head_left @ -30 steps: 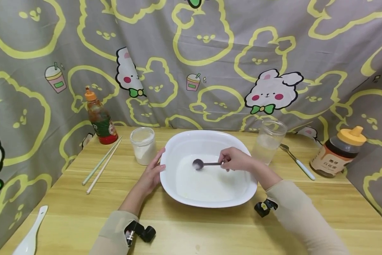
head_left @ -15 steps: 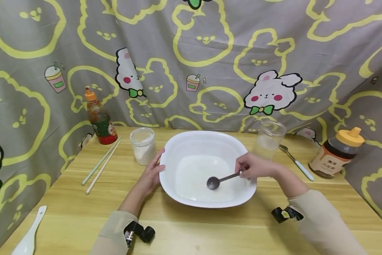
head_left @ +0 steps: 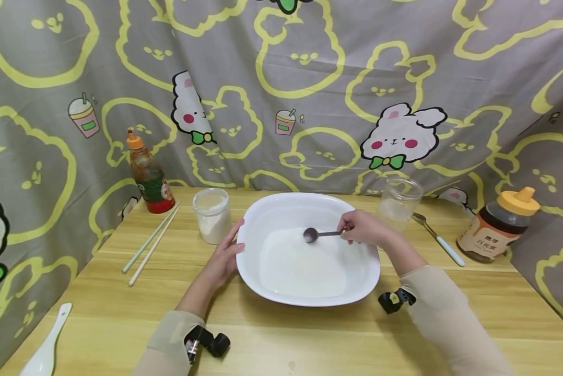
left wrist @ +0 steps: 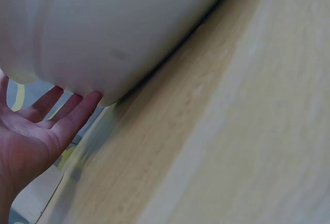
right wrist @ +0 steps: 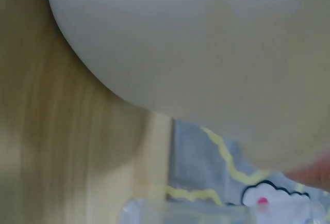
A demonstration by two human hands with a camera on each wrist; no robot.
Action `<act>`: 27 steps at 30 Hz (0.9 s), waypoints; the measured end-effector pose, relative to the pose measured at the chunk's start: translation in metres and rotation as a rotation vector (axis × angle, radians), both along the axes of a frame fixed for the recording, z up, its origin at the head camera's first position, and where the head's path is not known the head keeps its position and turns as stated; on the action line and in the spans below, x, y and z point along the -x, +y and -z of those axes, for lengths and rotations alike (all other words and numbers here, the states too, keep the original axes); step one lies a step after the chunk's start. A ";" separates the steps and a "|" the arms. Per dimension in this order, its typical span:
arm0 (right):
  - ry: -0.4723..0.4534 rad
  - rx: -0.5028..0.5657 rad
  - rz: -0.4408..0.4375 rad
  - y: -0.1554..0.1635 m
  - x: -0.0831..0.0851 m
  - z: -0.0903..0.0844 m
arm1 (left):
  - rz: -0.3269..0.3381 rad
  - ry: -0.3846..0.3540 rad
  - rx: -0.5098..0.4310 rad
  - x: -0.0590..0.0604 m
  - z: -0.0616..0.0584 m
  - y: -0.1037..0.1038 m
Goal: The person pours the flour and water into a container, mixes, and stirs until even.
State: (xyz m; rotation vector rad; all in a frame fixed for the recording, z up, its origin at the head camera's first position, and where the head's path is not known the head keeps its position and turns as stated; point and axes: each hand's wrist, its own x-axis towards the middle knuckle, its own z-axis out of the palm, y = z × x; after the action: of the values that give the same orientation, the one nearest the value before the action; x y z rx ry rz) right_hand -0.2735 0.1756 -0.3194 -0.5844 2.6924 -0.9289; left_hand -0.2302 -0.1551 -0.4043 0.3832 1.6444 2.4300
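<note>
A grey curtain (head_left: 244,52) with yellow outlines hangs at the back, and in front of it stretches the wooden bench (head_left: 272,344). In the middle sits a broad white basin (head_left: 305,209) with white contents spread over its floor. The person's left hand (head_left: 223,257) lies against its left end, fingers extended and spread, their tips touching the outer wall. The right hand (head_left: 360,228) is at the opposite end, inside the rim line, fingers and thumb bent into a close pinch. Over at far right stands a dark bottle with a yellow cap (head_left: 497,224); at far left, a red sauce bottle (head_left: 150,175). A jar of white powder (head_left: 212,216) is near the left hand, and a clear jar (head_left: 400,201) stands just beyond the right one, partly covered by it. A white spoon (head_left: 46,344), two sticks (head_left: 147,242) and a pale-handled spreader (head_left: 449,250) lie about the edges. Smallest is the dark spoon (head_left: 323,234), its handle end between the right fingers, its bowl pointing leftward toward the basin's far wall; whether it touches the white contents, I can't quite tell.
</note>
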 end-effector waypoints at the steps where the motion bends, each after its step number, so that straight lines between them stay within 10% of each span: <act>1: -0.002 0.019 -0.013 -0.004 0.002 0.002 | -0.001 0.000 0.000 0.000 0.000 0.000; 16: -0.145 0.065 -0.316 -0.006 -0.023 0.004 | 0.003 -0.002 0.005 0.001 -0.002 0.001; 27: -0.003 -0.045 -0.146 0.021 -0.014 -0.010 | -0.001 -0.013 0.015 -0.001 -0.001 0.000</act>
State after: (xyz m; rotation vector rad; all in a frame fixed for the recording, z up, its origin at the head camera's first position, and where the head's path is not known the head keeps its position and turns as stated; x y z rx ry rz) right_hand -0.2599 0.1968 -0.3098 -0.7570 2.6194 -0.8274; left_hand -0.2294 -0.1552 -0.4029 0.3638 1.6566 2.4150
